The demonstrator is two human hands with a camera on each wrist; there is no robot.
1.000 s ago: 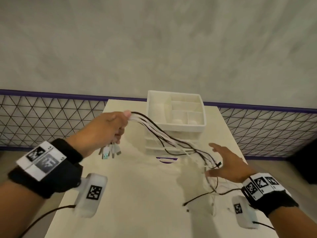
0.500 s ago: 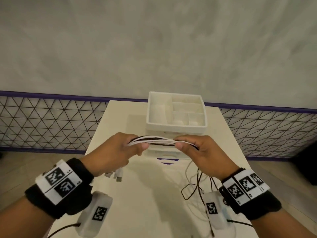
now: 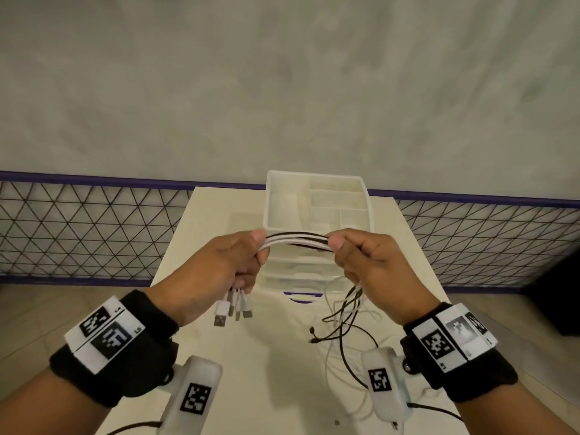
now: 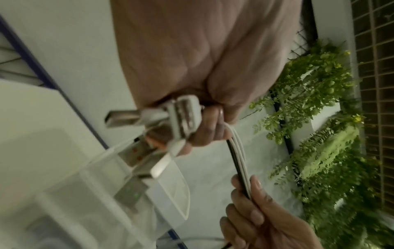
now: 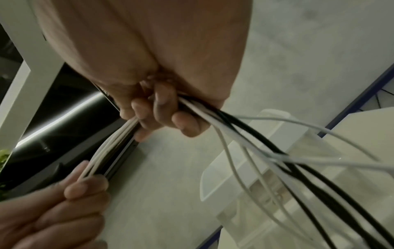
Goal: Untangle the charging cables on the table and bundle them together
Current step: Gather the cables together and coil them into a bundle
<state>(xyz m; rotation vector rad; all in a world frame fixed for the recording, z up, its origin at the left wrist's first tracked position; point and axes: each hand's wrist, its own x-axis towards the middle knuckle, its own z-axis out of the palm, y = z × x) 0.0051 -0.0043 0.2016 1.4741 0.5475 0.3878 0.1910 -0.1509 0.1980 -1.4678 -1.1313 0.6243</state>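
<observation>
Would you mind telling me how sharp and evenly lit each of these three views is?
Head view: mostly sharp, wide-angle bending of the fence, soft shadows on the table. Left wrist view: dim, the plugs blurred up close. Right wrist view: dim, the cables smeared, the right hand soft.

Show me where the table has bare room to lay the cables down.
Bare patches: the table left of the organizer, and the near-left part under the left hand and the plugs. Crowded: the near-right side under the right hand, where loose cable ends trail.
</observation>
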